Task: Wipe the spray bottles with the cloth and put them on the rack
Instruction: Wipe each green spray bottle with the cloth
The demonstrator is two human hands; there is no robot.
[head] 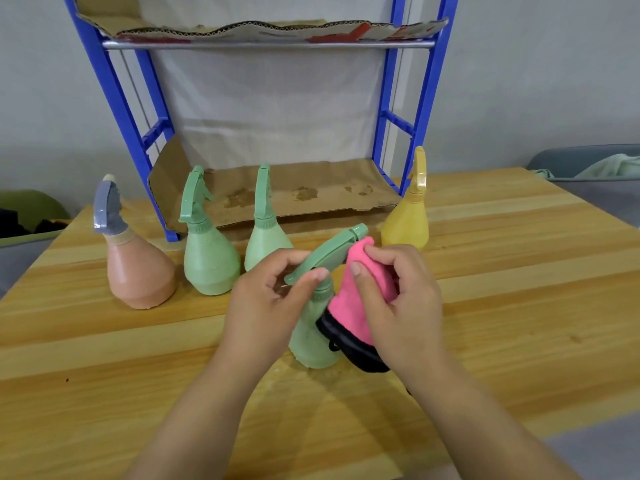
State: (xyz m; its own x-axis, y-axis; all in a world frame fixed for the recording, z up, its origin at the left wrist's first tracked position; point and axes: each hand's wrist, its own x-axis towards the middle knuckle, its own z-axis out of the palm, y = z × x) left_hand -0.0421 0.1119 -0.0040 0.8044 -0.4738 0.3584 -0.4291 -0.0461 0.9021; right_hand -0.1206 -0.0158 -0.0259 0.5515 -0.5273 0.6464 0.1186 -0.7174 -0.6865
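Both hands are busy: the left hand (273, 299) grips a tilted green spray bottle (313, 327) above the counter (104, 358), the right hand (398, 299) pinches a pink cloth (349, 303) against it.

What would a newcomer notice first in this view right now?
Front and centre, the left hand tilts a green spray bottle while the right hand presses a pink cloth against it. Behind, four more bottles stand on the wooden table before the blue rack.
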